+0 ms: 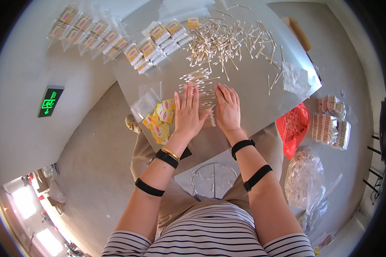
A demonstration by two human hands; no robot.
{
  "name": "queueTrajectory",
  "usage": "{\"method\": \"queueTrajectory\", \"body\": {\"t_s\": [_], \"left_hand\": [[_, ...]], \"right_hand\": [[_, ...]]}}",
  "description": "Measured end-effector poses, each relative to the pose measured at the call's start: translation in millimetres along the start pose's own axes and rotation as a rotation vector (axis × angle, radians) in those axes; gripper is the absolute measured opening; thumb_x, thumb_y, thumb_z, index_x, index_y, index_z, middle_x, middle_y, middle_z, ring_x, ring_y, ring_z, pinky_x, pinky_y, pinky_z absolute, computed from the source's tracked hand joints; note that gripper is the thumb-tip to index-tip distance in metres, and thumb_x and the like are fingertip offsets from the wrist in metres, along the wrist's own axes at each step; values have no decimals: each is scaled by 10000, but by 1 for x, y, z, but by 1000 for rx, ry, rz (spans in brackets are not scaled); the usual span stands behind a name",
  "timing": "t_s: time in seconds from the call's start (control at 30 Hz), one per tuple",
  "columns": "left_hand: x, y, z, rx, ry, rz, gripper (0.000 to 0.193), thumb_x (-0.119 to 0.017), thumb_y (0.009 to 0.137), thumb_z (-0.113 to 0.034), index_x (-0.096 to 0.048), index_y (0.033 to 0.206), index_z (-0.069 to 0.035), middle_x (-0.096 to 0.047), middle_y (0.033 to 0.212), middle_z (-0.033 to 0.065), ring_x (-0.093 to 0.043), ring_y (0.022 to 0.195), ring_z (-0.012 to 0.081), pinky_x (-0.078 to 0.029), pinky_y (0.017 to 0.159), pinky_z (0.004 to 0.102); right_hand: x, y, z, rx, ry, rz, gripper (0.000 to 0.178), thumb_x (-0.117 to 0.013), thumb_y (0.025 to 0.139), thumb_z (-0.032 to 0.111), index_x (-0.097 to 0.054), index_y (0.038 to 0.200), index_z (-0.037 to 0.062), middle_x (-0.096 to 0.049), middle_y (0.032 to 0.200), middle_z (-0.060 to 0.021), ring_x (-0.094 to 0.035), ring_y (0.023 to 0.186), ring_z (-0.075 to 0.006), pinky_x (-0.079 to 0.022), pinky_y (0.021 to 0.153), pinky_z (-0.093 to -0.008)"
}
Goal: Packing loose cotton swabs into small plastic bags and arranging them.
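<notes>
Between my two hands lies a row of cotton swabs, stacked roughly side by side on the grey table. My left hand rests flat along their left ends, fingers stretched out and partly covering them. At the right ends, my right hand stands edge-on with its fingers straight and close together. Neither hand is wrapped around anything. Beyond them spreads a large loose pile of cotton swabs. Yellow-and-white cards lie beside my left hand, next to clear plastic bags.
Packed swab bundles are stacked at the table's far left, with bagged packs beyond. A clear plastic sheet lies near the right corner. On the floor at right are a red bag, wrapped packs and a clear sack.
</notes>
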State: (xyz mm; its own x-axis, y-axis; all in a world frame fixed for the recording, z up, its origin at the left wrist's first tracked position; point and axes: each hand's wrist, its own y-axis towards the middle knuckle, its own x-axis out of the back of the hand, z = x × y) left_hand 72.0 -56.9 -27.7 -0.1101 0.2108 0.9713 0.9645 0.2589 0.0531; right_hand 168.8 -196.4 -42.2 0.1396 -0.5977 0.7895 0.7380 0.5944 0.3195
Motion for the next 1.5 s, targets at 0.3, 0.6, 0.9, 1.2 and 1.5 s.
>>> {"method": "queueTrajectory", "body": {"t_s": [0.3,0.6,0.9,1.2,1.5], "left_hand": [[8,27,38,141,-158,-137,768,-373,1046,-538,-205,1603,-37,-199,1662,207,-155,1553,367,-23,1248,558],[-1,39,27,24,76,3,709,-412,1034,-539,-258,1613,-160,-236,1667,128,-186,1550,328,-24,1248,575],[1,33,29,34,19,-2,704,-406,1030,-554,-309,1590,-140,-267,1659,105,-209,1546,294,-12,1247,581],[9,31,32,14,-54,44,709,-346,1045,-560,-308,1582,-99,-279,1652,111,-197,1549,288,-12,1248,575],[4,46,31,255,-611,-310,801,-306,1062,-567,-153,1598,8,-177,1661,227,-151,1548,391,-93,1259,500]], "right_hand": [[5,23,4,-77,102,-51,517,-545,875,4,-537,1392,7,-524,1415,-117,-461,1332,-325,-349,1139,-456],[2,27,14,50,-39,102,540,-588,846,-6,-539,1384,19,-543,1348,-98,-479,1287,-299,-339,1131,-468],[-2,42,-1,45,5,20,494,-553,887,19,-561,1380,49,-559,1366,-83,-491,1284,-306,-346,1116,-463],[-2,69,-22,37,-69,35,450,-565,859,39,-601,1308,30,-576,1346,-79,-502,1270,-300,-366,1091,-456],[-11,69,5,-43,459,21,365,-470,975,44,-563,1324,2,-527,1392,-167,-528,1260,-389,-447,1053,-443]]}}
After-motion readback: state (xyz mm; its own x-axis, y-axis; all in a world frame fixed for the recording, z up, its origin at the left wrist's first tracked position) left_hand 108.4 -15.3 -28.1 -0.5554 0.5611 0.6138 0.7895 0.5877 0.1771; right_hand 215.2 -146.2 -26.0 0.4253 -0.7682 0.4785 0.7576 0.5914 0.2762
